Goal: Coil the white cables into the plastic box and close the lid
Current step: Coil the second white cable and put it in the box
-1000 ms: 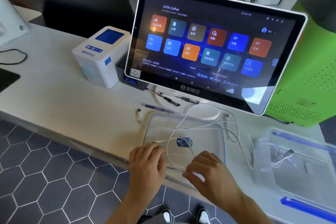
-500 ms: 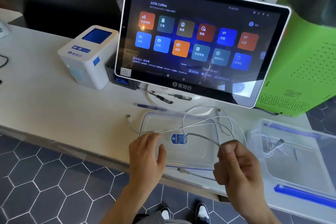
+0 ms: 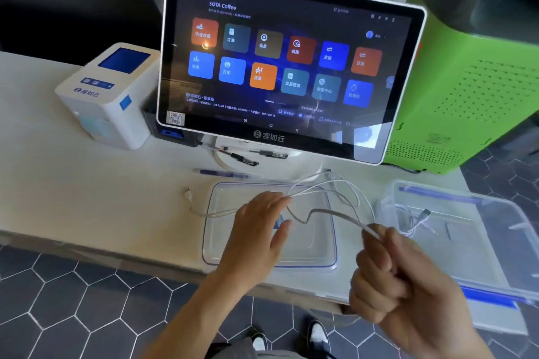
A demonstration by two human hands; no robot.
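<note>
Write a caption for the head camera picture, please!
Right hand lifts a white cable off the clear lid; left hand open above it.

**Bright daylight, soft blur, wide-angle bend**

Even daylight fills the scene, and the pale bench [image 3: 87,198] reads bright with only faint shadows. Beyond the right hand [image 3: 408,285] and its grip, the touchscreen [image 3: 285,67] glows and carries a pale window reflection at its lower right corner. The cable [image 3: 335,213] leading away from the grip is smeared by motion, and both hands look slightly soft. To the right of the grip, the clear box [image 3: 481,242] is hazy. Straight edges bow outward near the borders, and the far background is unfocused.
</note>
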